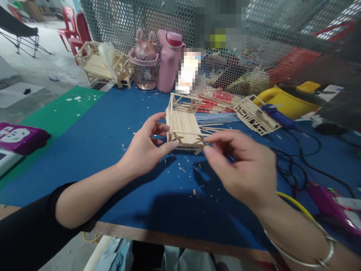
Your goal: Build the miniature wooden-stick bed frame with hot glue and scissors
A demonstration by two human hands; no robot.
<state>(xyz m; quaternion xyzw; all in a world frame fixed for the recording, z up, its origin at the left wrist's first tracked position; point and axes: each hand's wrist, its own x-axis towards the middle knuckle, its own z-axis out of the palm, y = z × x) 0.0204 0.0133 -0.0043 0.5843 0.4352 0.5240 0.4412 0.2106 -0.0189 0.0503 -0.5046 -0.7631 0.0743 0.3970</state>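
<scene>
My left hand [146,146] grips the left side of a small wooden stick model [183,124], shaped like a little bed frame, held just above the blue table mat [107,135]. My right hand [242,165] pinches the model's near right corner with thumb and forefinger. A silver bangle sits on my right wrist. Wood chips lie on the mat under the model.
A second stick frame [254,114] and loose sticks [217,103] lie behind. A finished wooden model [103,66], a pink bunny bottle [145,62] and a pink flask [169,60] stand at the back. A yellow container [287,99], black cables [296,165], and a purple tool [329,203] are right; a purple power strip [21,137] left.
</scene>
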